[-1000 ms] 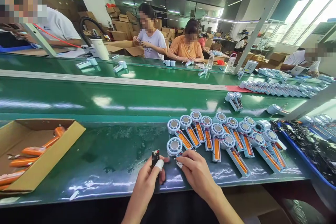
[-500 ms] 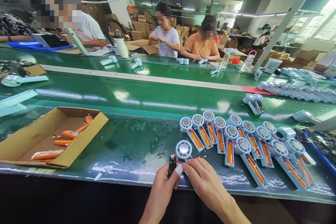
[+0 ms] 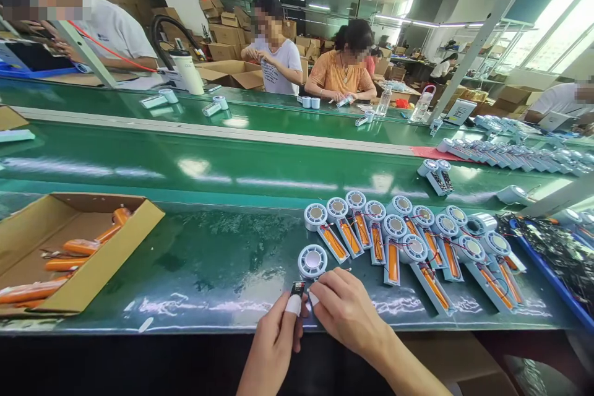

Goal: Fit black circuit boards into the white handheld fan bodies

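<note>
The left hand (image 3: pixel 276 334) has its grip closed on a small black circuit board (image 3: pixel 297 288), held upright above the front edge of the tabletop (image 3: pixel 208 284); its thumb wears a white cover (image 3: pixel 293 304). The right hand (image 3: pixel 348 306) is just beside it, fingers bent inward. Its fingertips are partly hidden, so I cannot tell whether that grip holds a wire or anything else. Just beyond the hands is 1 pale blue fan (image 3: pixel 312 262), its round head facing up.

To the right, a cluster of similar fans (image 3: pixel 394 226) lies on the tabletop, many with orange batteries and thin wires in their handles. Farther right, a blue tray (image 3: pixel 566 291) holds a heap of black parts (image 3: pixel 552 247). At left, a cardboard box (image 3: pixel 111 260) holds more orange batteries (image 3: pixel 78 246). Another 2 fans (image 3: pixel 435 176) lie together on the green belt (image 3: pixel 260 161). Across it, a person in an orange top (image 3: pixel 343 74) handles a small part.
</note>
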`<state>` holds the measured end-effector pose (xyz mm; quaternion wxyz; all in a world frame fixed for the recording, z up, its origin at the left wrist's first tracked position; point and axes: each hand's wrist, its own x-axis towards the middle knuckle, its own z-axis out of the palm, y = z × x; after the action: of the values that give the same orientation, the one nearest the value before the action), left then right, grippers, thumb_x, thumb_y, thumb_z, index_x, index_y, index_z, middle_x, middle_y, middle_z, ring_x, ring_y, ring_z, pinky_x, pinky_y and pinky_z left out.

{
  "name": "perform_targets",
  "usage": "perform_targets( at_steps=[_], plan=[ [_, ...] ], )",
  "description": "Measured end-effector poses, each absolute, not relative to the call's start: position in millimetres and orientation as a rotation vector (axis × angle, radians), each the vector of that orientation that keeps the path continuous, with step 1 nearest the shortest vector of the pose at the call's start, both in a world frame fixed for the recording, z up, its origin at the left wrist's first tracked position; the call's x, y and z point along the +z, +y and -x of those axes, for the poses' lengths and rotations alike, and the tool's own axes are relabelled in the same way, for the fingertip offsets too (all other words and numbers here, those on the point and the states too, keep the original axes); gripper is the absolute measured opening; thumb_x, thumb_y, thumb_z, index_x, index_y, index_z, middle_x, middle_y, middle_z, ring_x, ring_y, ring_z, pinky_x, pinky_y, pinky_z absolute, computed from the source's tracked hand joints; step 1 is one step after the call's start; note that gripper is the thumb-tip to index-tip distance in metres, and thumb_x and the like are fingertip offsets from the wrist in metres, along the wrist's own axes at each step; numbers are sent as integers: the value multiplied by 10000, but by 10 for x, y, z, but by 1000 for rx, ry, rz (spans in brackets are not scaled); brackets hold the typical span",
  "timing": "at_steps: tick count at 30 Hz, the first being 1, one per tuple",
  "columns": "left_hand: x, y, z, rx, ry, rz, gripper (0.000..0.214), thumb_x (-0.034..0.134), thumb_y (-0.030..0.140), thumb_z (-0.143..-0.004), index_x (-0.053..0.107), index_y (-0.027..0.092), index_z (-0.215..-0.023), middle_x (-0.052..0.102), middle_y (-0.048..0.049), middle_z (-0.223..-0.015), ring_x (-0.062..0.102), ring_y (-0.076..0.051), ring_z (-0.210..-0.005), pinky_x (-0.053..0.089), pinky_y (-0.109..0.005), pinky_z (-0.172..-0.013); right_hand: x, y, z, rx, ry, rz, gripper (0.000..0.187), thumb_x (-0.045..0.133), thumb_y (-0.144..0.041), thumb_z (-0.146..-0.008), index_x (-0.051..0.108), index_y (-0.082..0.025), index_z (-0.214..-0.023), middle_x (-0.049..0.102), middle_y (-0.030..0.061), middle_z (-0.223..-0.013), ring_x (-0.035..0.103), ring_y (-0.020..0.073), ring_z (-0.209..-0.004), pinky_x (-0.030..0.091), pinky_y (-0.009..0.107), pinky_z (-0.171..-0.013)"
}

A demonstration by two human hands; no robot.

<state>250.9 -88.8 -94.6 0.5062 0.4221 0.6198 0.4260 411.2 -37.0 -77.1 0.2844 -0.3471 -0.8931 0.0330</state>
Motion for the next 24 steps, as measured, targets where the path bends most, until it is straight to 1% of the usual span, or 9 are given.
perform_targets(
  at_steps=[3,5,7,9,11,12,16,21,24],
  plan=[
    [-958,-891,-2529,984,1497,-1139,476,476,664,-855,608,221,-740,512,23,-536,483,-153,-465,409,-253,-452,-777,-389,-4063,113,-2357,990,172,519,-69,-884,592,-213,-823,630,21,-789,533,170,-690,406,291,-642],
    [-974,-895,-2527,1012,1543,-1243,425,468,597,-884,632,225,-763,495,24,-517,502,-172,-478,435,-264,-478,-773,-403,-4037,134,-2337,1032,172,529,-57,-858,589,-214,-820,633,16,-795,530,169,-689,400,291,-641],
    [-994,-900,-2515,1076,1583,-1361,366,469,519,-901,671,226,-819,549,1,-552,573,-205,-543,494,-287,-553,-764,-412,-4024,141,-2325,1072,175,532,-50,-843,588,-214,-824,637,14,-804,529,171,-690,399,293,-641],
    [-1014,-906,-2499,1130,1594,-1474,322,467,447,-906,695,224,-868,653,-46,-663,652,-235,-640,537,-305,-627,-750,-416,-4023,140,-2337,1088,169,535,-55,-845,589,-215,-833,639,14,-811,532,173,-693,399,295,-644],
    [-1030,-907,-2483,1151,1600,-1553,304,451,393,-915,702,223,-897,723,-84,-786,692,-244,-699,555,-309,-654,-736,-418,-4032,150,-2356,1088,162,542,-60,-849,589,-215,-843,643,14,-823,542,173,-702,400,294,-653],
    [-1036,-906,-2476,1153,1609,-1575,301,442,373,-921,702,223,-901,738,-91,-811,700,-242,-700,561,-308,-654,-731,-419,-4036,161,-2357,1090,163,544,-58,-848,590,-215,-852,646,13,-833,549,172,-709,402,293,-659],
    [-1049,-888,-2463,1152,1633,-1634,287,427,325,-940,689,221,-884,755,-86,-798,705,-226,-647,571,-293,-618,-728,-426,-4039,191,-2339,1098,176,538,-52,-851,587,-218,-884,656,13,-859,567,170,-730,403,289,-677],
    [-1098,-886,-2474,1165,1614,-1830,298,390,270,-972,679,209,-935,762,-84,-829,749,-222,-723,593,-274,-618,-732,-432,-4002,119,-2377,1139,151,546,-67,-854,586,-212,-848,652,17,-826,553,177,-695,392,301,-654],
    [-1144,-889,-2448,1219,1616,-2018,311,371,250,-987,676,194,-1007,769,-89,-850,770,-232,-773,613,-284,-641,-705,-422,-4003,132,-2433,1165,137,567,-68,-859,597,-201,-844,654,25,-828,570,183,-710,399,302,-657]
  ],
)
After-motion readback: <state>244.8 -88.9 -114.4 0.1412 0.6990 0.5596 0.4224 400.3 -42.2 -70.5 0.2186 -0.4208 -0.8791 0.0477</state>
